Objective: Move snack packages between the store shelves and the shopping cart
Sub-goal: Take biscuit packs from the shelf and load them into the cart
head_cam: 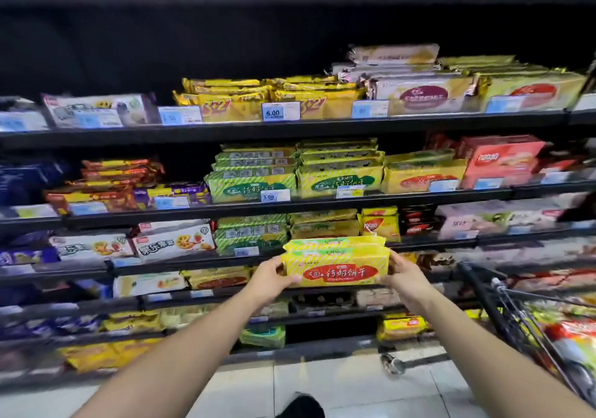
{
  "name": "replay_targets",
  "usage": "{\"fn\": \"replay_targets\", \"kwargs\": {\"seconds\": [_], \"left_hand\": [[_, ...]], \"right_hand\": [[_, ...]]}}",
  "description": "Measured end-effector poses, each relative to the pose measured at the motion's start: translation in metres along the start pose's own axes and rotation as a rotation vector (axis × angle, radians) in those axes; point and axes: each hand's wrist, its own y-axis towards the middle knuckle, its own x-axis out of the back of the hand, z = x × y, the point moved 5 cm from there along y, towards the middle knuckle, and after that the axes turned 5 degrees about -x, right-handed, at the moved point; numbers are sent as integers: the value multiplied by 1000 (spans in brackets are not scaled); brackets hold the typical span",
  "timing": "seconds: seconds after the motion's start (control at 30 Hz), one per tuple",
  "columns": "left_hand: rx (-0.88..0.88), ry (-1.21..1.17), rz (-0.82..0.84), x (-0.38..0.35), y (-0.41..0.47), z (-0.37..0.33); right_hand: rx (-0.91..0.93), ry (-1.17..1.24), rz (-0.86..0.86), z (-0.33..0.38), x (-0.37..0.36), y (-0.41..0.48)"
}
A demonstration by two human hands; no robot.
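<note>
Head view: the left hand (pixel 274 277) and right hand (pixel 403 272) each grip one end of the yellow biscuit packages (pixel 338 264), seemingly two stacked, held in the air between them before the shelves (pixel 322 205). The shopping cart (pixel 509 308) stands right of the right hand. The upper package could probably slide off if the stack tilts.

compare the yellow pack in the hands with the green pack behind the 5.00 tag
Colour: the yellow pack has yellow stripes and a red oval; the green pack has green stripes and a green oval.
Support: the yellow pack is held in the air at its ends by the left hand and right hand; the green pack sits on a shelf among others like it.
Shared: long shape, diagonal stripes, oval label.
</note>
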Motion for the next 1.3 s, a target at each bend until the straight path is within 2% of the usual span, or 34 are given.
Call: {"fn": "replay_targets", "kwargs": {"seconds": [0.1,0.27,0.4,0.6,0.87,1.07,1.3], "left_hand": [[-15,65,-28,-8,17,17],[-160,311,-97,-14,63,32],[-265,346,-143,-15,87,37],[-328,364,-192,-11,114,43],[-282,401,-281,-5,146,45],[-168,417,-314,1,173,39],[-80,427,-303,-4,198,48]], "right_hand": [[25,-37,-1,-7,2,23],[92,-18,-10,-9,5,71],[149,-28,7,-11,6,103],[182,-62,-19,-14,5,132],[190,-105,-62,-2,0,175],[130,-133,-207,3,-1,206],[121,-438,-387,15,-8,220]]}}
